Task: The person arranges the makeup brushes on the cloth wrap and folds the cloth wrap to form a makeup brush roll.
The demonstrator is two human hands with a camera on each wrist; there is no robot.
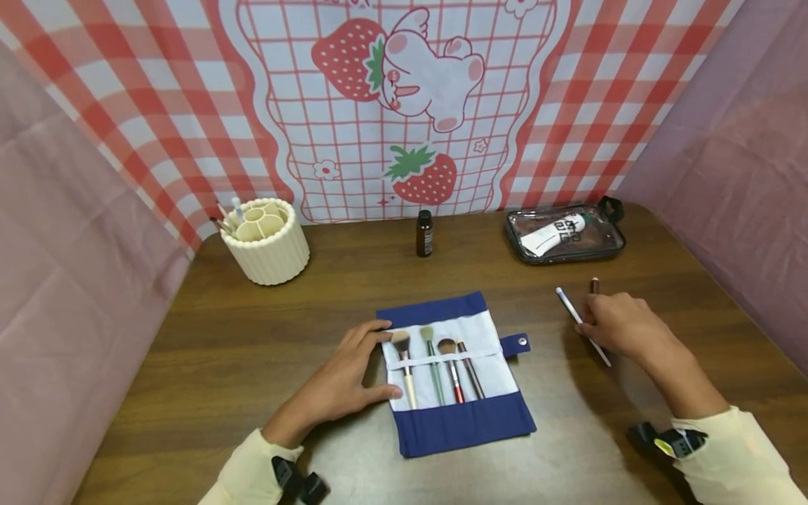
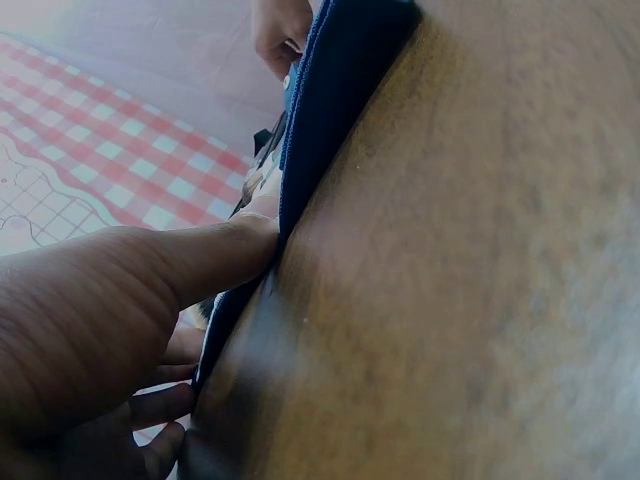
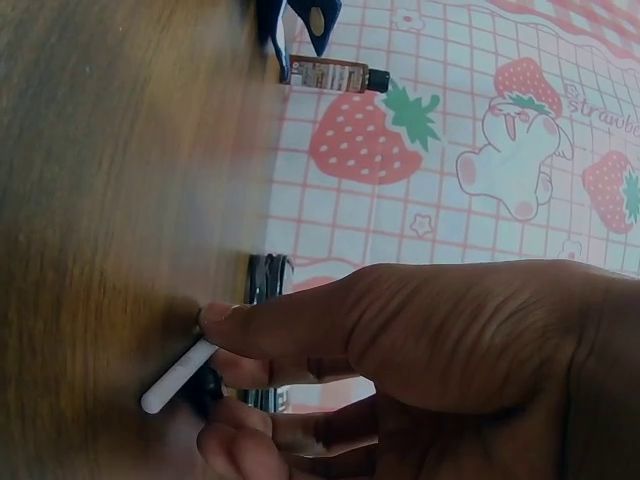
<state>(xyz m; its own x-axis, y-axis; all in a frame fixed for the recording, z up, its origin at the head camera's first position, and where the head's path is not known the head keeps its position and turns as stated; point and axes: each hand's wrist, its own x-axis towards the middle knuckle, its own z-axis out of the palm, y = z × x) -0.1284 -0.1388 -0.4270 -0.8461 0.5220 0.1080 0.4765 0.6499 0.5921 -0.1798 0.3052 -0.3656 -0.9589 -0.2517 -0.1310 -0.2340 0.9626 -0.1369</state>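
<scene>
A blue brush roll (image 1: pixel 467 424) with a white lining lies unfolded on the table. Under its elastic strap sit several makeup brushes, among them a large one with a pale handle (image 1: pixel 410 386), a green one (image 1: pixel 434 365) and a red-handled one (image 1: pixel 456 379). My left hand (image 1: pixel 344 375) rests on the roll's left edge, fingers spread and thumb (image 2: pixel 235 245) against the fabric. To the right, my right hand (image 1: pixel 625 326) pinches a slim white stick (image 3: pixel 180 378) between thumb and forefinger, low over the table. A dark brown handle (image 1: pixel 595 285) shows beyond its knuckles, partly hidden.
A ribbed cream holder (image 1: pixel 268 252) with a few sticks stands at the back left. A small dark bottle (image 1: pixel 424 235) is at the back middle. At the back right lies a clear black-edged pouch (image 1: pixel 606 242) with a white tube (image 1: pixel 552 235). A checked cloth hangs behind.
</scene>
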